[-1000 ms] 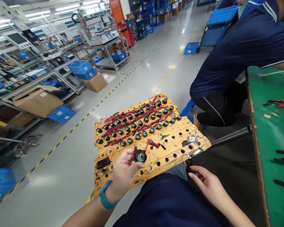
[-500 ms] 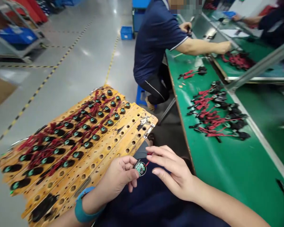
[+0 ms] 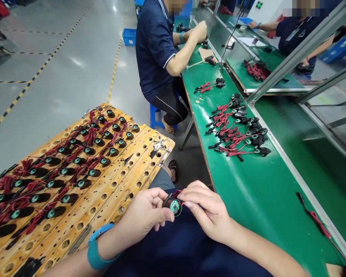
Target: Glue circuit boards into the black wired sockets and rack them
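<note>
Between its thumb and fingers, my left hand [image 3: 147, 207] grips a small round black housing [image 3: 167, 204]. A green circuit board [image 3: 175, 207] shows in the housing's open face, tilted up toward me. Red wire [image 3: 177, 193] runs from the board up to my right hand [image 3: 204, 207], whose thumb and fingertips are closed on it at the housing's right edge. Part of the wire is hidden behind the right fingers. A blue-green band [image 3: 98, 250] is round my left wrist. Both hands are above my dark clothing.
On the left, a yellow holed board [image 3: 103, 196] carries rows of black housings with red wires. The green bench [image 3: 233, 192] on the right bears several wired black parts [image 3: 242, 130] and a lone red-black cable [image 3: 317, 221]. A co-worker [image 3: 158, 50] sits ahead; a metal frame post [image 3: 300, 54] slants across the right.
My right hand's fingers have closed onto the red wire at the housing; before, they were apart. The view has turned to the right. The seated co-worker's reaching arm has drawn back.
</note>
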Tool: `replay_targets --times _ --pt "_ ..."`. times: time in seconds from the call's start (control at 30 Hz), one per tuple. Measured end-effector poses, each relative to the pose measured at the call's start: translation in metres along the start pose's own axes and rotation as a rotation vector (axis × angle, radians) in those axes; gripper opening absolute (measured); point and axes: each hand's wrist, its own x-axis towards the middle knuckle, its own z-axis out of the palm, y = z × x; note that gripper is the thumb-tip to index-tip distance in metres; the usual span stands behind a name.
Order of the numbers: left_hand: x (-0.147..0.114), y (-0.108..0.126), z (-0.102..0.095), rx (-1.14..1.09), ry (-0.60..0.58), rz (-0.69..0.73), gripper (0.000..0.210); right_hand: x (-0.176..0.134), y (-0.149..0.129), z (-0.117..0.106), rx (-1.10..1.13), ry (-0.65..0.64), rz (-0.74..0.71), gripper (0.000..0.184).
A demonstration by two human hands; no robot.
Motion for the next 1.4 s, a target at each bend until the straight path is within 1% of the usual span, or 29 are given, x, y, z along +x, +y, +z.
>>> replay_targets --times 0.17,0.47,0.73,0.87,1.03,1.13,1.2,1.27,1.3,1.33,1.37,1.4 --pt "-0.003 0.0 0.004 0.059 0.03 0.016 0.039 -0.005 0.0 0.0 0.004 0.016 0.007 0.031" --pt "-0.007 0.002 0.004 0.219 0.114 0.146 0.035 -0.008 0.001 -0.002 -0.008 0.009 0.005 0.029" --pt "-0.01 0.0 0.004 0.309 0.167 0.166 0.041 -0.01 0.005 -0.001 0.004 -0.009 0.011 0.034" --pt "-0.012 -0.004 0.003 0.374 0.2 0.198 0.038 -0.01 0.007 0.0 0.015 -0.019 0.02 0.036" --pt "-0.012 -0.007 -0.001 0.385 0.192 0.24 0.037 -0.01 0.007 0.002 0.005 -0.02 0.022 0.036" --pt "-0.012 -0.008 0.0 0.285 0.152 0.199 0.039 -0.008 0.007 0.004 -0.009 -0.054 0.014 0.036" --pt "-0.015 -0.015 -0.002 0.134 0.109 0.137 0.038 -0.006 0.009 0.007 -0.036 -0.116 0.0 0.036" --pt "-0.023 -0.03 -0.009 -0.056 0.088 0.079 0.037 -0.004 0.015 0.011 -0.1 -0.187 -0.02 0.036" --pt "-0.029 -0.039 -0.014 -0.158 0.108 0.068 0.036 -0.004 0.022 0.013 -0.14 -0.212 -0.029 0.036" --pt "-0.037 -0.05 -0.02 -0.258 0.154 0.076 0.034 -0.003 0.03 0.015 -0.179 -0.225 -0.042 0.036" --pt "-0.047 -0.062 -0.027 -0.352 0.229 0.109 0.033 -0.003 0.04 0.016 -0.211 -0.23 -0.057 0.035" --pt "-0.059 -0.074 -0.035 -0.436 0.329 0.16 0.031 -0.004 0.053 0.018 -0.238 -0.235 -0.061 0.034"
